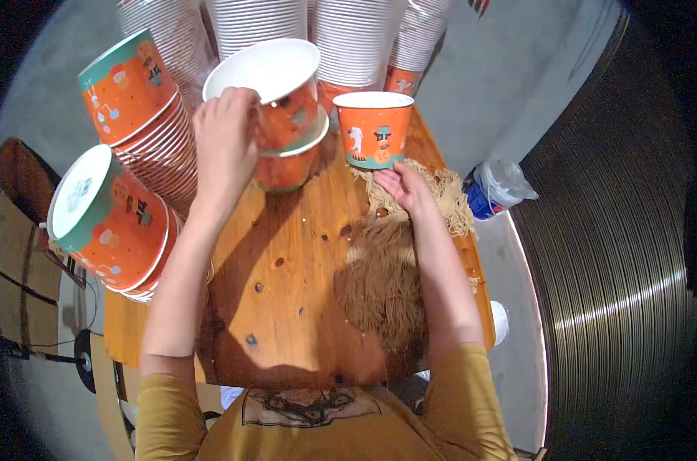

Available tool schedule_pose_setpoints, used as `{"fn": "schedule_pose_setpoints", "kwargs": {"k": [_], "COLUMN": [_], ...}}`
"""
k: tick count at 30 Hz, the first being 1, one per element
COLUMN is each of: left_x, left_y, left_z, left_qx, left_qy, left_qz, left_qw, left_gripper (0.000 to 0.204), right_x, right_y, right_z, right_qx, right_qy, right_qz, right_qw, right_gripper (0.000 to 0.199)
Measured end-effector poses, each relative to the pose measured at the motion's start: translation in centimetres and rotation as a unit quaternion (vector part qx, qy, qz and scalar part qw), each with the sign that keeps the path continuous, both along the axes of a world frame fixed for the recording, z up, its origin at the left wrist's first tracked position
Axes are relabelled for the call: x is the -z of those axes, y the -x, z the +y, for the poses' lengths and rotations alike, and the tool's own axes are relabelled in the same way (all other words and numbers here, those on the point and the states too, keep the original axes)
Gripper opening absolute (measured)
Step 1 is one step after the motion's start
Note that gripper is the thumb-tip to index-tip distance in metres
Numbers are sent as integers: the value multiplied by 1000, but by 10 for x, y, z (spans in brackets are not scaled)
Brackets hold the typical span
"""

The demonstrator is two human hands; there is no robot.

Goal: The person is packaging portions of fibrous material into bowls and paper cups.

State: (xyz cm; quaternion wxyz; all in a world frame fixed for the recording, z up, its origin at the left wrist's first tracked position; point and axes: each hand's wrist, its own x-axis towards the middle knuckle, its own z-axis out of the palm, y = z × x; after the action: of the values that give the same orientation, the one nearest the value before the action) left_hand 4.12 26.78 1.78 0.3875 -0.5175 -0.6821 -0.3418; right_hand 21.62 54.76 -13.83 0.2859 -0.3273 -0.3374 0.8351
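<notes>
Fingers of the left hand [224,146] clamp a tilted orange-and-green paper tub [287,88] by its rim above a matching lower tub [283,170] over the wooden counter [287,261], while a separated tub [375,131] meets the right hand [403,187], grip indeterminable, and left-side tub stacks [155,138] apparently remain nested.

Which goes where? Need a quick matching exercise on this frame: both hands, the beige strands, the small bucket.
1. Left hand
2. Right hand
3. Beige strands
4. Small bucket

A. Spread on the wooden table
B. At the green base of the upright tub
C. Beyond the table's right edge
D. At the rim of the blurred tub

Pairs: 1-D, 2-B, 3-A, 4-C
</notes>
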Motion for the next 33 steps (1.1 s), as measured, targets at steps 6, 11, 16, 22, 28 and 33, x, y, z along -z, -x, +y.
{"fn": "schedule_pose_setpoints", "kwargs": {"k": [6, 11, 16, 22, 28, 33], "left_x": [-42, -45, -28, 26, 49, 56], "left_y": [-27, -87, -125, -136, -129, -132], "left_z": [-37, -99, -153, -147, -138, -142], "left_qx": [81, 146, 92, 145, 131, 111], "left_qy": [-55, -82, 207, 274, 279, 227], "left_qz": [-49, -163, -47, -44, -54, -111], "left_qw": [994, 972, 973, 950, 950, 961], "left_gripper": [30, 26, 25, 32, 37, 37], "right_x": [0, -37, -58, -56, -42, -115], "right_y": [-10, -52, -111, -155, -165, -139], "right_z": [1, -26, -108, -183, -192, -279], "right_qx": [-43, -105, -253, -272, -223, -284], "right_qy": [-39, -83, -532, -756, -780, -506], "right_qz": [-2, -40, -156, -321, -251, -129], "right_qw": [998, 990, 793, 502, 528, 804], "right_gripper": [30, 30, 27, 15, 13, 13]}}
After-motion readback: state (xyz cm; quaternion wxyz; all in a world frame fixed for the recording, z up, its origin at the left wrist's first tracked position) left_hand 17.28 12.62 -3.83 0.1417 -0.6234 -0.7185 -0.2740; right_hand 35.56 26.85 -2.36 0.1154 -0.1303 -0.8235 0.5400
